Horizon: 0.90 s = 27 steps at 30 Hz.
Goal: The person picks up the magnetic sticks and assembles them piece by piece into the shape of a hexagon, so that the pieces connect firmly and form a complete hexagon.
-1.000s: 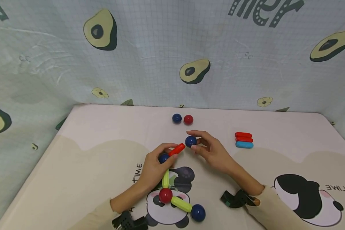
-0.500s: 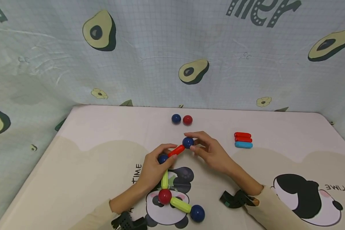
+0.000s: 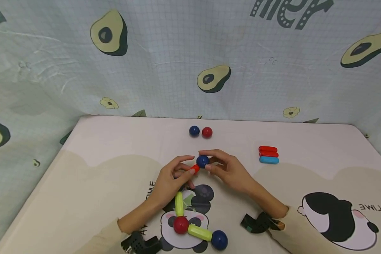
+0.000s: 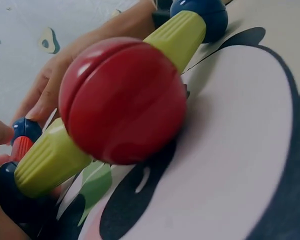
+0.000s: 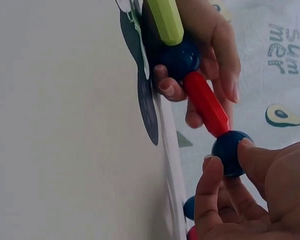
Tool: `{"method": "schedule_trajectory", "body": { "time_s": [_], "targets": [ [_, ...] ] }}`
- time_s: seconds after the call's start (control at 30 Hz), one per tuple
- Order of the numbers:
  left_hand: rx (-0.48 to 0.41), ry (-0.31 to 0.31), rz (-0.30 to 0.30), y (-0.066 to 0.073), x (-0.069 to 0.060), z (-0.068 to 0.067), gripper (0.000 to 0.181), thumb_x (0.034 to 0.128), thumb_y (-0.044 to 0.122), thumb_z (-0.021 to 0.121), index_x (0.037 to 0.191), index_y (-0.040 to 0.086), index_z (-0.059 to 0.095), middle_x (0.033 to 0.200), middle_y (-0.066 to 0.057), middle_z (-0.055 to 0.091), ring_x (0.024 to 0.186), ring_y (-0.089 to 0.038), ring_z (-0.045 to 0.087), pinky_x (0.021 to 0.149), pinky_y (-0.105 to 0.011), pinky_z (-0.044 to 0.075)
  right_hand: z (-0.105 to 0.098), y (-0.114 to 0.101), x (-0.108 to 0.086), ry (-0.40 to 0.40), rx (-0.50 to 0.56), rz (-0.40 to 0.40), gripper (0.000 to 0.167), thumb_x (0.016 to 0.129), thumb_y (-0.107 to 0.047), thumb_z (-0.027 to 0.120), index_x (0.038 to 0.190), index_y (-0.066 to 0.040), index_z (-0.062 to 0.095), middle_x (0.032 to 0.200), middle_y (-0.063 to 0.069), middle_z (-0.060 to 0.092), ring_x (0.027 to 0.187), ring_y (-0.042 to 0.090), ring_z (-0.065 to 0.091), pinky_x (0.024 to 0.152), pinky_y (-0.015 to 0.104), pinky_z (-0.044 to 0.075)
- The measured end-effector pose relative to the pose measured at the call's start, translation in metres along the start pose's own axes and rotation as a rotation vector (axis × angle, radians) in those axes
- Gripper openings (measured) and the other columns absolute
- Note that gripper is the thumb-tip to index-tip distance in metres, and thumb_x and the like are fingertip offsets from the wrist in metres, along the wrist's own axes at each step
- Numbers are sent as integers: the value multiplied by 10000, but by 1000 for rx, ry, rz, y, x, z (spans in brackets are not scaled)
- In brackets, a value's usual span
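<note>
A chain of toy rods and balls runs from a blue ball (image 3: 219, 240) through a yellow-green rod (image 3: 199, 233), a red ball (image 3: 181, 225) and another yellow-green rod (image 3: 179, 204) to a second blue ball (image 5: 179, 59) and a red rod (image 5: 206, 104). My left hand (image 3: 169, 183) holds the chain around that second ball and the red rod, hiding most of both in the head view. My right hand (image 3: 230, 171) pinches a third blue ball (image 3: 203, 161) between thumb and fingers; it touches the red rod's free end. The red ball looms large in the left wrist view.
Farther back on the table (image 3: 114, 137) sit a loose blue ball (image 3: 194, 131) and a red ball (image 3: 207, 132), side by side. Two red rods (image 3: 268, 151) and one blue rod (image 3: 269, 160) lie together at the right. A printed curtain (image 3: 165, 70) hangs behind the table.
My right hand brought its blue ball leftward until it met the red rod's end. Both hands then shifted, the ball going left and slightly down; the chain's near part moved slightly downward.
</note>
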State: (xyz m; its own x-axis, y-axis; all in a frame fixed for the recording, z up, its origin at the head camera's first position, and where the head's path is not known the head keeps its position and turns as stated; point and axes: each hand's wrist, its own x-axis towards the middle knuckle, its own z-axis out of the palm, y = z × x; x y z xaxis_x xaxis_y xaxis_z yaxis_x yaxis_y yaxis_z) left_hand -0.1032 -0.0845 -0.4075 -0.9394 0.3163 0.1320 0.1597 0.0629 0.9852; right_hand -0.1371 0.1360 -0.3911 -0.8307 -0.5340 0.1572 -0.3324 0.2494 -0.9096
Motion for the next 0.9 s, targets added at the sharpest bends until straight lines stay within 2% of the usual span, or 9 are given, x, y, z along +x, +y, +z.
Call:
{"method": "schedule_trajectory", "body": {
  "time_s": [0.2,0.3,0.4,0.6,0.77,0.9],
  "targets": [
    [-82,-114,-9,2,4,-9,440,970,91,553,1386,40,421,988,-229,585,625,-291,662,580,-305,539,5,-4,-1,36,2,21,422,917,-39,627,1328,-99,555,1181,28,580,991,170,615,822,296,524],
    [-98,-147,-14,2,7,-12,467,965,72,554,1406,56,403,952,-227,556,573,-290,642,558,-331,544,3,-7,-1,64,-65,32,404,908,-62,646,1297,-150,584,1186,-4,595,999,137,619,816,283,524],
    [-97,-156,-19,1,8,-14,486,950,49,576,1410,72,420,913,-212,540,535,-267,623,540,-348,544,-4,-10,-5,96,-186,30,384,898,-68,663,1260,-185,613,1181,-18,611,986,113,617,800,282,526],
    [-86,-159,-27,-2,9,-13,490,926,29,612,1391,65,465,910,-201,556,549,-253,625,550,-325,545,-38,-6,-27,179,-416,21,385,868,-31,689,1221,-177,636,1146,2,621,953,106,595,771,254,526],
    [-49,-187,-19,-3,9,-14,494,916,34,628,1383,74,476,962,-159,571,590,-253,642,552,-280,535,-77,1,-57,270,-569,-58,428,803,45,728,1189,-121,648,1067,17,642,872,60,576,713,152,491],
    [-55,-199,-24,-2,9,-15,499,915,38,631,1388,69,474,967,-160,570,594,-255,638,547,-267,529,-102,9,-77,339,-682,-101,452,741,80,765,1145,-100,669,1046,13,635,814,21,527,662,106,444]
  ]
}}
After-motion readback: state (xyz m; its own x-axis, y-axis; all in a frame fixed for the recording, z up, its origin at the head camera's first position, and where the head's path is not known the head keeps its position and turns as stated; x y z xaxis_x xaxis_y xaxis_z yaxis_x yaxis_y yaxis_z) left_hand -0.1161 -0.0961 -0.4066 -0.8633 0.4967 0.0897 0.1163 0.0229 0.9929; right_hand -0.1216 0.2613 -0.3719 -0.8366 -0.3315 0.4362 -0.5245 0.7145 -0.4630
